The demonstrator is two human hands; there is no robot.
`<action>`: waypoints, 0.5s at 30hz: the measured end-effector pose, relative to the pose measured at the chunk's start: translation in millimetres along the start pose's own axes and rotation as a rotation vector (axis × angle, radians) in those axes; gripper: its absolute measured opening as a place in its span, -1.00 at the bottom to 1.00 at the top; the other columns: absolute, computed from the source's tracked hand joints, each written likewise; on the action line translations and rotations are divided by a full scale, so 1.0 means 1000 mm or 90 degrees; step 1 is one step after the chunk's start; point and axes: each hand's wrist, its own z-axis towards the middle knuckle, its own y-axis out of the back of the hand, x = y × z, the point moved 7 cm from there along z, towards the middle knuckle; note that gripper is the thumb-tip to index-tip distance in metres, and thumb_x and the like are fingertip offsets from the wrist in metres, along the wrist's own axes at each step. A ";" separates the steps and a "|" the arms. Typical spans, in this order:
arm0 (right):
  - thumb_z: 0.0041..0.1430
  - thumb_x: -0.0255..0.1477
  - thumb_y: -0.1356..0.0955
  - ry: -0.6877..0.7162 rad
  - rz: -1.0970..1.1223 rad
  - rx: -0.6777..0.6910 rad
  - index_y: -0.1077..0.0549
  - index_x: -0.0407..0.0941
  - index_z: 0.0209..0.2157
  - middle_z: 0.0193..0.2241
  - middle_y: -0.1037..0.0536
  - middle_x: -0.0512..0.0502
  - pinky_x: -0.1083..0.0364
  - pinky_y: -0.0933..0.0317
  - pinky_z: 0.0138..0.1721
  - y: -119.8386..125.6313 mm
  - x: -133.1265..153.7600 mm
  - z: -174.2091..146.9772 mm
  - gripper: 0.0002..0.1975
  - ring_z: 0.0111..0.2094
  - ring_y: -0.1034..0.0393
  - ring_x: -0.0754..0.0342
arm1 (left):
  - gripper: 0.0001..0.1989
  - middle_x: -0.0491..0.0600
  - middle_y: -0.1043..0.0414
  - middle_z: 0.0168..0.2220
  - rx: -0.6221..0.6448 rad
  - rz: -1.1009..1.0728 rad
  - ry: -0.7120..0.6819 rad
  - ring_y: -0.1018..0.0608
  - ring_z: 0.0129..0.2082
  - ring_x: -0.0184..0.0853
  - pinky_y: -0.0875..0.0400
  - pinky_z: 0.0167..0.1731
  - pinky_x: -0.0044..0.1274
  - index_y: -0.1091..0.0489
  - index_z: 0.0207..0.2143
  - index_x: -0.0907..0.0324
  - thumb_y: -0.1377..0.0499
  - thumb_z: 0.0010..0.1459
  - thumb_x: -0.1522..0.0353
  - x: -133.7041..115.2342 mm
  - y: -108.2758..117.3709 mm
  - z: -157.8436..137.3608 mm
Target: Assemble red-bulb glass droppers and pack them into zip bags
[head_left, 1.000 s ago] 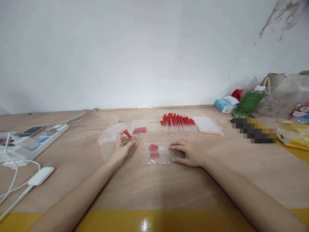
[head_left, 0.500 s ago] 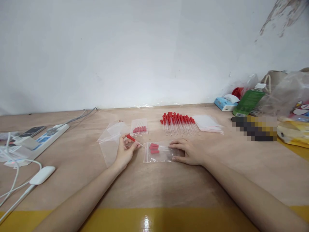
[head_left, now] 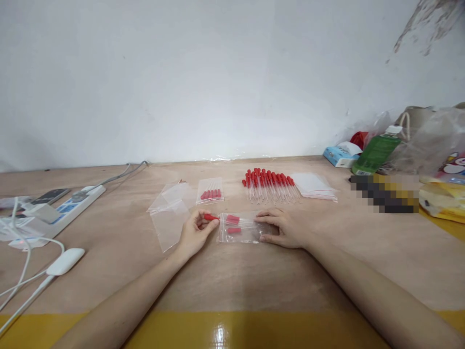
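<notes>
My left hand [head_left: 196,232] pinches a dropper by its red rubber bulb [head_left: 210,217], its tube pointing right into the mouth end of a clear zip bag [head_left: 247,237]. Inside that bag lie a few red-bulbed droppers [head_left: 233,230], bulbs towards the left. My right hand [head_left: 281,228] holds the bag's right end against the table, fingers above and thumb below. Behind the bag a heap of red-bulbed droppers [head_left: 268,179] lies with bulbs towards the wall. A filled bag of droppers [head_left: 210,186] rests to the left of the heap.
Loose clear bags [head_left: 169,218] lie left of my left hand, and a stack of bags [head_left: 314,185] is right of the heap. A power strip [head_left: 72,218] with white cables is at the far left. A tissue box [head_left: 339,156] and green bottle [head_left: 377,152] stand back right.
My left hand has moved right with the dropper, bringing its tube from outside the bag's mouth into the bag's left end. My right hand stays on the bag.
</notes>
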 end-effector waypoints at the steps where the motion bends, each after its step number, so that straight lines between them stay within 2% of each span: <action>1: 0.03 -0.13 -0.29 0.000 0.001 0.001 -0.31 -0.04 0.00 -0.04 -0.35 -0.15 -0.07 -0.09 -0.01 0.000 0.000 0.000 -0.49 -0.03 -0.21 -0.04 | -0.74 -0.07 -0.42 -0.42 0.024 0.047 -0.006 -0.48 -0.42 -0.37 -0.37 -0.34 -0.51 -0.36 -0.35 0.19 -0.25 -0.14 0.29 -0.001 -0.001 -0.001; 4: 0.03 -0.13 -0.30 -0.003 0.003 0.005 -0.31 -0.03 0.01 -0.04 -0.35 -0.14 -0.08 -0.08 -0.01 0.000 -0.001 0.000 -0.49 -0.03 -0.21 -0.05 | -0.80 -0.03 -0.42 -0.35 0.079 0.122 -0.036 -0.46 -0.37 -0.31 -0.37 -0.33 -0.48 -0.48 -0.37 0.13 -0.24 -0.12 0.28 -0.009 -0.001 -0.003; 8: 0.02 -0.12 -0.30 -0.006 -0.002 0.008 -0.31 -0.03 0.01 -0.03 -0.34 -0.14 -0.08 -0.07 0.01 0.001 0.000 0.000 -0.48 -0.03 -0.21 -0.05 | -0.74 -0.02 -0.39 -0.32 0.165 0.129 -0.097 -0.44 -0.28 -0.28 -0.34 -0.20 -0.42 -0.47 -0.24 0.05 -0.21 -0.08 0.32 -0.021 -0.007 -0.006; 12: 0.02 -0.12 -0.30 -0.001 -0.003 0.004 -0.31 -0.02 0.01 -0.04 -0.35 -0.13 -0.07 -0.08 0.00 0.001 0.000 0.000 -0.49 -0.03 -0.21 -0.04 | -0.55 -0.04 -0.39 -0.36 0.192 0.047 -0.022 -0.47 -0.37 -0.35 -0.37 -0.30 -0.47 -0.34 -0.06 0.11 -0.21 -0.09 0.32 -0.012 -0.015 -0.008; 15: 0.02 -0.13 -0.30 0.007 -0.001 -0.002 -0.31 -0.02 0.01 -0.04 -0.35 -0.14 -0.07 -0.09 -0.01 0.000 0.000 0.000 -0.49 -0.03 -0.22 -0.05 | -0.52 -0.07 -0.39 -0.39 0.183 0.010 0.011 -0.49 -0.38 -0.38 -0.37 -0.32 -0.51 -0.30 -0.05 0.15 -0.22 -0.10 0.32 -0.005 -0.022 -0.009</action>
